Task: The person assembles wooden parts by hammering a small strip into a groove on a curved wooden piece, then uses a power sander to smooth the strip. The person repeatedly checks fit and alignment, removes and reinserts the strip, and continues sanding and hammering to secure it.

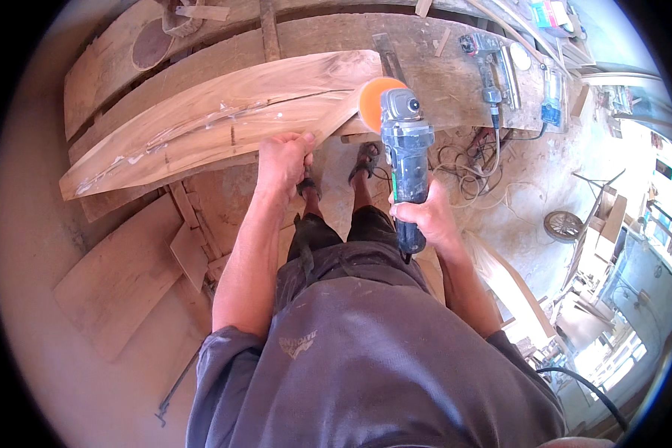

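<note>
My right hand (431,214) is wrapped around the dark handle of an angle grinder (408,157), held upright in front of me. An orange disc (370,101) sits on the grinder's head. In my left hand (281,160) is a short, pale strip of wood (336,119), pinched near its lower end with the thumb on top. The strip's far end meets the left edge of the disc; whether they press together I cannot tell. Behind the strip, a long wooden board (224,112) with cracks and whitish smears lies along the workbench (433,82).
A drill-like power tool (487,67) lies on the bench's right end, its hose running to the floor. Coiled cables (467,172) lie below. Boards (119,269) lean at left. A long plank (511,280) and a wheel (564,225) are at right.
</note>
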The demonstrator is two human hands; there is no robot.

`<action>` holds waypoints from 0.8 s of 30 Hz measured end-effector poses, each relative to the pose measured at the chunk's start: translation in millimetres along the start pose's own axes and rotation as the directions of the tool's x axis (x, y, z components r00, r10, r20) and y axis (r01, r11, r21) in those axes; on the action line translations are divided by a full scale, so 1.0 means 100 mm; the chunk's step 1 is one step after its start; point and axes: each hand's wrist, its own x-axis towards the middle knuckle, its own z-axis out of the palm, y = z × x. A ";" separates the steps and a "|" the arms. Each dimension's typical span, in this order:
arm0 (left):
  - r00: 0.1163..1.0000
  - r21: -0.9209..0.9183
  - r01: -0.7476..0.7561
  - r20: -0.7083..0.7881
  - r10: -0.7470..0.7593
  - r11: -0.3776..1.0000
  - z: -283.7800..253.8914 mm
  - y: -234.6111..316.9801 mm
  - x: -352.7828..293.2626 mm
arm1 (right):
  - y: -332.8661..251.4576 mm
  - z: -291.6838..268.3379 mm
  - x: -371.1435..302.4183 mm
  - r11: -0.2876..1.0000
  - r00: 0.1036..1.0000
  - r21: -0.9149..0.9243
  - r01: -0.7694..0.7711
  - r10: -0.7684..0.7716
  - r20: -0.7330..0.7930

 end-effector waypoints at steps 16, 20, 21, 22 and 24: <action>1.000 0.028 0.006 -0.004 -0.006 1.000 -0.02 -0.02 0.03 | -0.12 0.06 -0.06 0.998 1.000 -0.054 -0.020 0.021 0.008; 1.000 0.067 0.007 -0.010 -0.006 0.998 -0.01 0.05 -0.04 | -0.04 0.02 -0.04 0.999 1.000 -0.042 -0.002 0.003 0.012; 1.000 0.058 0.003 -0.004 -0.003 0.998 -0.01 0.02 -0.02 | -0.09 -0.01 0.00 1.000 1.000 -0.024 -0.016 0.016 -0.001; 1.000 0.049 -0.001 0.003 0.001 0.999 -0.02 0.00 0.00 | -0.12 -0.04 0.03 1.000 0.999 -0.006 -0.030 0.030 -0.014; 1.000 0.023 -0.012 0.005 0.011 1.000 -0.02 -0.01 0.00 | -0.13 -0.10 0.08 0.999 0.998 0.053 -0.008 0.012 -0.064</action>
